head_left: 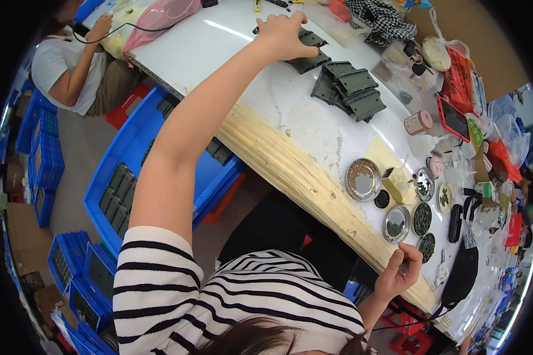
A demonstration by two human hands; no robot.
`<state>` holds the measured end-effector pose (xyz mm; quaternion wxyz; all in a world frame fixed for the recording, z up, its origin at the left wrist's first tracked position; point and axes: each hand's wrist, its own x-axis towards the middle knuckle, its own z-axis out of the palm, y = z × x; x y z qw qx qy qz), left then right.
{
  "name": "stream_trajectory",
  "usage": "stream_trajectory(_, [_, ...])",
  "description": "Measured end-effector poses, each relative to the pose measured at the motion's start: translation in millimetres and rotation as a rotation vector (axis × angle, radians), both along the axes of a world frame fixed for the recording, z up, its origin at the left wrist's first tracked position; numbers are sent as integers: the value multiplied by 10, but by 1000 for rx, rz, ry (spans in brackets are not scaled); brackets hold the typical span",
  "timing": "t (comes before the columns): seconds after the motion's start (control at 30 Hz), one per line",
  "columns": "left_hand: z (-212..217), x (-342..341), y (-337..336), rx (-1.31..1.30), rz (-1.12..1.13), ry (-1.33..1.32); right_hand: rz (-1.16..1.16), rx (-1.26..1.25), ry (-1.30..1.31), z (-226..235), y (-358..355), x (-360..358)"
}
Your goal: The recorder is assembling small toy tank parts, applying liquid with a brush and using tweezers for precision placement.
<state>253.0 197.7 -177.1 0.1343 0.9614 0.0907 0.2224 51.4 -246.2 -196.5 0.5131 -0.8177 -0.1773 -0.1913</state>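
Over green parts [309, 61], left hand [280, 36] palm-down.

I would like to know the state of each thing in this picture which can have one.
Green cases, piled, overlapping
Left hand, spread over further cases, grip unclear
Right hand, curled, contents unclear
Big blue bin, uncovered, partly filled
Round dishes, uncovered, holding small pieces
Phone, screen looks dark

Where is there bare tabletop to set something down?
The white tabletop looks open between the dark green parts and the round tins, and between the pink mesh and left hand. It's crowded around the tins and red-framed screen.
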Motion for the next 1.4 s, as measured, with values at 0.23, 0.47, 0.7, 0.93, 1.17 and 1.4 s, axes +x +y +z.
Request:
stream_trajectory(0.23, [-326,268,-50,116,-26,110,-39,-43,-2,-109,-175,27])
stream_trajectory(0.47, [-280,-1277,784,1,102,-791,-31,-7,23,-101,-127,18])
stream_trajectory(0.7, [-1669,-3570,1510,-157,609,41,22,-6,36,-77,-54,91])
stream_trajectory(0.93, [-1893,-3847,1182,-140,654,161,93,-6,-22,32,164,10])
stream_trajectory(1.17, [-975,-3415,582,-799,289,-262,17,19,8,28,107,-61])
stream_trajectory(1.4, [32,-2585,-726,-1351,-382,-207,86,-11,-122,233,162,-45])
